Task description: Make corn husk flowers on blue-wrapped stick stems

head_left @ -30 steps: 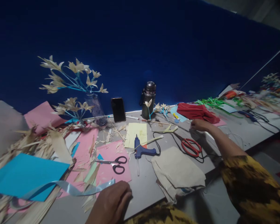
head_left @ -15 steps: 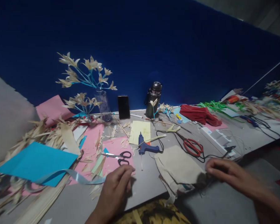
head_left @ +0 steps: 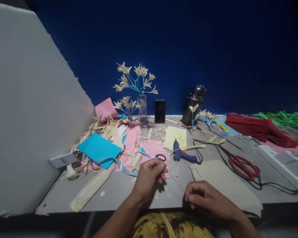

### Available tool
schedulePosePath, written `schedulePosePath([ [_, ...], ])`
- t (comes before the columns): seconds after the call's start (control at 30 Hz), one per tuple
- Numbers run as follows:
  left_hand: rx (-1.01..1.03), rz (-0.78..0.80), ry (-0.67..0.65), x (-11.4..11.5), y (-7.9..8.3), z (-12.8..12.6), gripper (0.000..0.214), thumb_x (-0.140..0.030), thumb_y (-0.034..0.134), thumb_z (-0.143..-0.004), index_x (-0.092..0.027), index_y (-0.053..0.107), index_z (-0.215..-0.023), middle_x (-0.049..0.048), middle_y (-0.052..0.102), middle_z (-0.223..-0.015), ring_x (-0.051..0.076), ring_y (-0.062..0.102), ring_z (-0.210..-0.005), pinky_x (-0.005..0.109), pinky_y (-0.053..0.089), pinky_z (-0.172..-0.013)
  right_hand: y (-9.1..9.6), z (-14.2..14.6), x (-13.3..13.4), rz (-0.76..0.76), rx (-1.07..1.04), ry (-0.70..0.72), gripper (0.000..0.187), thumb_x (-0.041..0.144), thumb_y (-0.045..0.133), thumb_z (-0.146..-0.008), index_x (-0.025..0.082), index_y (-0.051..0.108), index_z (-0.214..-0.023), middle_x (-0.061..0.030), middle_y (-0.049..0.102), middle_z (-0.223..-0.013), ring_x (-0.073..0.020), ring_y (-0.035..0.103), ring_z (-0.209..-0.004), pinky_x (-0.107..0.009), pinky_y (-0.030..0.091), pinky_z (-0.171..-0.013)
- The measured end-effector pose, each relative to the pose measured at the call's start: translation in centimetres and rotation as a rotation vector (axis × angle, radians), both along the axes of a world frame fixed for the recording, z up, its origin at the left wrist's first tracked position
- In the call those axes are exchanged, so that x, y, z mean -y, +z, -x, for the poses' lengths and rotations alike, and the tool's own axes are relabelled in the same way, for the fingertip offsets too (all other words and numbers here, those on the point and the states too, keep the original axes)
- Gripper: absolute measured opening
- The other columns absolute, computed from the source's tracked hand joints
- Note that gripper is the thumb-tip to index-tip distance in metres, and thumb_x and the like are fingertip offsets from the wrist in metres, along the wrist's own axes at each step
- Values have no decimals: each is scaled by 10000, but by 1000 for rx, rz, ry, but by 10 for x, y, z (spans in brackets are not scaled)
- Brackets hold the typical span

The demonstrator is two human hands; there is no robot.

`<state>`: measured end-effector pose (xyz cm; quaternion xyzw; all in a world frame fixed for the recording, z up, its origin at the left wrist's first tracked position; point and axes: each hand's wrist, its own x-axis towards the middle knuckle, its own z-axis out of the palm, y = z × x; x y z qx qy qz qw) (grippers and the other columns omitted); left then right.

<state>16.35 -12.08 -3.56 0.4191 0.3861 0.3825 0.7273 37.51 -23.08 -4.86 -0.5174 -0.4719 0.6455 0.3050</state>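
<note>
My left hand [head_left: 151, 174] is closed in a pinch over the front of the pink sheet [head_left: 149, 145], partly covering the dark-handled scissors [head_left: 160, 157]. What its fingertips hold, if anything, is too small to name. My right hand [head_left: 205, 195] is curled with its fingers together above the front table edge, by the left side of a beige cloth [head_left: 224, 180]; its grip is hidden. A faint thin line, perhaps a thread, shows between the hands. Behind them lies a blue glue gun [head_left: 182, 155]. A pale blue ribbon [head_left: 123, 168] trails left of my left hand.
Left are a blue sheet [head_left: 99, 150] and dried husks [head_left: 93, 188]. At the back stand a glass vase [head_left: 142, 109] of husk flowers, a phone [head_left: 160, 111] and a flask [head_left: 192, 107]. Red-handled scissors [head_left: 244, 167], a cable and a power strip [head_left: 280, 162] lie right.
The view has swung left. My right hand has moved from the cloth's right side to its left, close to my left hand. My left hand now covers part of the scissors.
</note>
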Motion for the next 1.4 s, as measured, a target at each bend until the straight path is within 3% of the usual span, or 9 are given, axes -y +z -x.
schedulePosePath([
  [0.1, 15, 32, 19, -6, 1, -1, 310, -392, 821, -713, -110, 694, -710, 52, 682, -671, 72, 538, -470, 179, 397, -451, 1, 6, -8, -43, 42, -91, 413, 573, 674, -842, 160, 687, -839, -39, 683, -728, -111, 488, -552, -236, 330, -525],
  [0.2, 91, 88, 15, -10, 2, -7, 321, -405, 831, -698, -120, 685, -718, 31, 668, -653, 58, 504, -449, 176, 397, -453, 8, 12, -21, -209, 132, -241, 364, 531, 697, -837, 172, 678, -781, -35, 676, -723, -154, 571, -650, -263, 424, -611],
  [0.3, 91, 99, -29, -12, 2, -15, 329, -419, 836, -683, -130, 689, -736, 20, 651, -614, 72, 501, -435, 186, 394, -438, 15, 19, -36, -262, 111, -249, 396, 557, 683, -839, 168, 690, -765, -31, 658, -689, -142, 538, -607, -261, 411, -581],
  [0.4, 36, 40, -77, -14, 4, -21, 338, -435, 828, -692, -134, 676, -706, 15, 631, -570, 81, 504, -434, 190, 394, -447, 17, 28, -49, -240, 20, -236, 437, 585, 681, -832, 158, 686, -739, -25, 646, -666, -114, 480, -558, -248, 361, -546],
  [0.53, 9, -121, -48, -20, 9, -26, 311, -408, 819, -705, -134, 672, -683, 5, 627, -582, 81, 504, -481, 195, 395, -494, 14, 38, -66, -294, -86, -310, 355, 497, 782, -763, 155, 687, -747, -34, 676, -759, -142, 562, -707, -257, 409, -670],
  [0.73, -40, -176, -45, -29, 12, -26, 319, -427, 813, -695, -139, 679, -672, -22, 546, -482, 88, 464, -437, 206, 307, -449, 14, 39, -83, -188, -199, -354, 255, 373, 783, -693, 158, 646, -691, -3, 645, -630, -74, 427, -482, -213, 298, -473],
  [0.93, 26, -60, -65, -36, 3, -27, 349, -431, 836, -675, -132, 658, -703, 2, 600, -534, 97, 539, -454, 195, 359, -458, 9, 41, -100, -51, -289, -330, 105, 239, 683, -628, 149, 651, -670, -7, 676, -620, -41, 400, -390, -157, 221, -351],
  [1.13, 151, 64, -54, -42, -8, -25, 373, -390, 839, -682, -137, 649, -880, -8, 604, -551, 99, 555, -458, 177, 371, -449, 3, 47, -115, 9, -390, -324, 108, 190, 627, -579, 101, 661, -629, -49, 671, -605, -15, 372, -384, -124, 177, -328],
  [1.4, 162, 97, -63, -46, -15, -24, 334, -328, 830, -686, -121, 643, -870, 6, 625, -593, 99, 578, -466, 176, 404, -451, -5, 43, -118, 119, -508, -294, 83, 161, 624, -585, 110, 626, -650, -27, 629, -598, -5, 304, -380, -113, 155, -324],
])
